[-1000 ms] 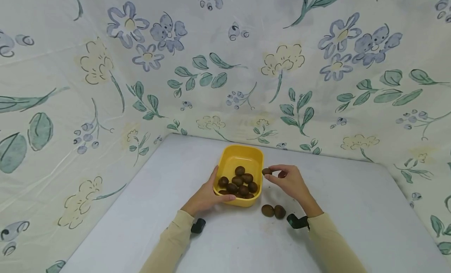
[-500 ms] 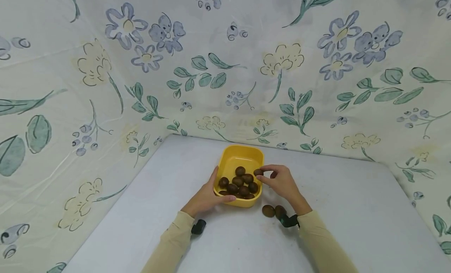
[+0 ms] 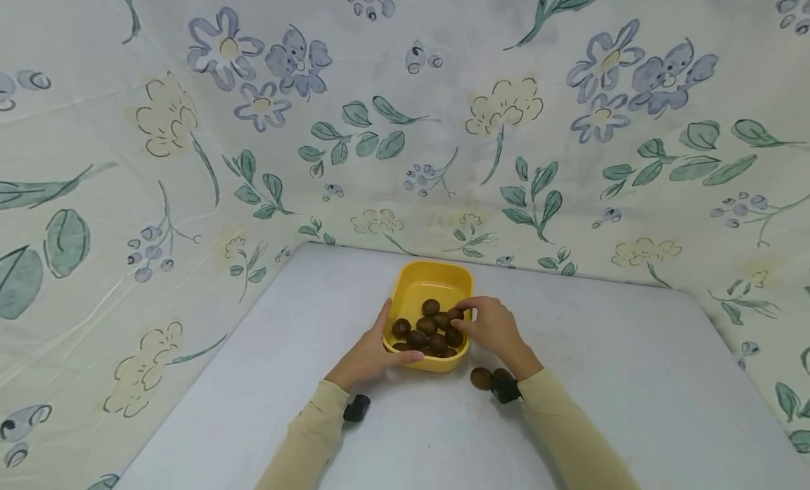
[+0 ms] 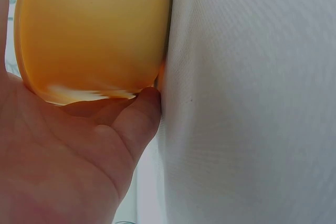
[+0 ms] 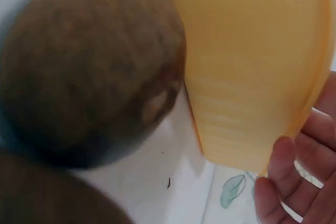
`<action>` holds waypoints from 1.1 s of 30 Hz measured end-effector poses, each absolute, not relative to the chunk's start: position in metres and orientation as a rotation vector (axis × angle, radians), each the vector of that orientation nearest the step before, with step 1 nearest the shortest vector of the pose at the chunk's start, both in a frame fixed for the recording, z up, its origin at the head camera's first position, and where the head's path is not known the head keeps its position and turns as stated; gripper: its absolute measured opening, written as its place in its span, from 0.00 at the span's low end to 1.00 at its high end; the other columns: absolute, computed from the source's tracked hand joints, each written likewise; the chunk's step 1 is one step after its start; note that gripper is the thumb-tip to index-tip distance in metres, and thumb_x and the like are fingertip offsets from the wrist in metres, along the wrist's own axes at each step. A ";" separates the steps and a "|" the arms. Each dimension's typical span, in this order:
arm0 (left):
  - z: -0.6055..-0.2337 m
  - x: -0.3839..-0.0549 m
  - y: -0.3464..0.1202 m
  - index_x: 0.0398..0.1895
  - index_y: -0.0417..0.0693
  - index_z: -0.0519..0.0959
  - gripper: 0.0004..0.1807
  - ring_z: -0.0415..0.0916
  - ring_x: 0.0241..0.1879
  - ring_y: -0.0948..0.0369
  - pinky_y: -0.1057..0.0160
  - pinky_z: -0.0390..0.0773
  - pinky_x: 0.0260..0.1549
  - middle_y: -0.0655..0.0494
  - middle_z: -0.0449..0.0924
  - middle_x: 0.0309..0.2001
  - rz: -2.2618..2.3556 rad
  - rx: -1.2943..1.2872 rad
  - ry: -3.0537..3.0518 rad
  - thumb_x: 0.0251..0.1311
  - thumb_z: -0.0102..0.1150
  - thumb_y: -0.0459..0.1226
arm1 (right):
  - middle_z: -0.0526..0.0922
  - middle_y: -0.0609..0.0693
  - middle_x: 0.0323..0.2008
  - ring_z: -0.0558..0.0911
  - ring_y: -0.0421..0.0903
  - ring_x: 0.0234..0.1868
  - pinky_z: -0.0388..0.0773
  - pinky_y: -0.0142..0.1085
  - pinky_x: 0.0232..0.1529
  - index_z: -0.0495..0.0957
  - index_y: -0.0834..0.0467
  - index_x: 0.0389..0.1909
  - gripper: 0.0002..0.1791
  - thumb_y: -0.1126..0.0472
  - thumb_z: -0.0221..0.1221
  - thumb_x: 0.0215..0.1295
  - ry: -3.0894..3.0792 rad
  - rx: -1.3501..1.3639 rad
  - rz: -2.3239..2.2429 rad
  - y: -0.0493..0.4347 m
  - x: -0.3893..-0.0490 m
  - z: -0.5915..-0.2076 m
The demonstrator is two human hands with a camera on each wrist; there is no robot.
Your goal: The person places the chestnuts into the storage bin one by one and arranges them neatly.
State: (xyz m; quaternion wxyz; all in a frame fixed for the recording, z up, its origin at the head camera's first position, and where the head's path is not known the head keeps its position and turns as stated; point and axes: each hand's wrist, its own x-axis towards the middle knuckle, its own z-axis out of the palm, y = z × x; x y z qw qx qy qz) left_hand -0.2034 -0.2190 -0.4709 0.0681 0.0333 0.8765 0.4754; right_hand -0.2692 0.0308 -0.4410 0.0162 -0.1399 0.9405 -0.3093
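A yellow plastic box (image 3: 440, 364) stands on the white table, with several brown kiwis (image 3: 427, 326) lying mostly in its near half. My left hand (image 3: 367, 354) grips the box at its near left corner, thumb over the near rim. Over the right rim reaches my right hand (image 3: 492, 328), pinching a kiwi (image 3: 455, 313) between thumb and fingers, just above the other fruit. In the left wrist view, the palm lies close against the box wall (image 4: 94, 35). The right wrist view shows the fingertips (image 5: 284, 153) at the box rim; the held kiwi is hidden there.
Two more kiwis lie on the table (image 3: 411, 434) at the near right of the box; one kiwi (image 3: 481, 378) shows whole, the other is partly covered by the black wrist camera (image 3: 505, 389). A floral cloth (image 3: 443, 124) hangs behind and at the left.
My right hand has moved left with the pinched kiwi, from outside the box's right rim to over the fruit inside. The left hand and the box have stayed in place.
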 end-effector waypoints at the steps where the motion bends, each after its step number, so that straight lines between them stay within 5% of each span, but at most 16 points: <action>1: -0.471 -0.203 -0.219 0.86 0.59 0.34 0.72 0.53 0.82 0.43 0.35 0.57 0.78 0.46 0.48 0.84 1.431 0.097 2.639 0.49 0.77 0.60 | 0.89 0.52 0.53 0.80 0.47 0.40 0.85 0.40 0.43 0.87 0.55 0.54 0.19 0.53 0.72 0.64 2.929 -0.445 -0.944 0.029 -0.269 -0.441; 13: -0.470 -0.205 -0.219 0.86 0.60 0.33 0.73 0.54 0.82 0.44 0.35 0.58 0.77 0.47 0.49 0.84 1.418 0.104 2.641 0.49 0.77 0.61 | 0.90 0.53 0.48 0.85 0.48 0.42 0.88 0.42 0.47 0.87 0.58 0.51 0.17 0.56 0.72 0.63 2.967 -0.475 -0.847 0.020 -0.271 -0.439; 33: -0.472 -0.202 -0.221 0.86 0.59 0.34 0.72 0.54 0.82 0.45 0.35 0.58 0.77 0.48 0.49 0.84 1.431 0.097 2.640 0.48 0.77 0.61 | 0.86 0.50 0.31 0.81 0.46 0.29 0.82 0.42 0.34 0.85 0.59 0.44 0.12 0.55 0.70 0.66 3.096 -0.383 -0.583 0.004 -0.268 -0.436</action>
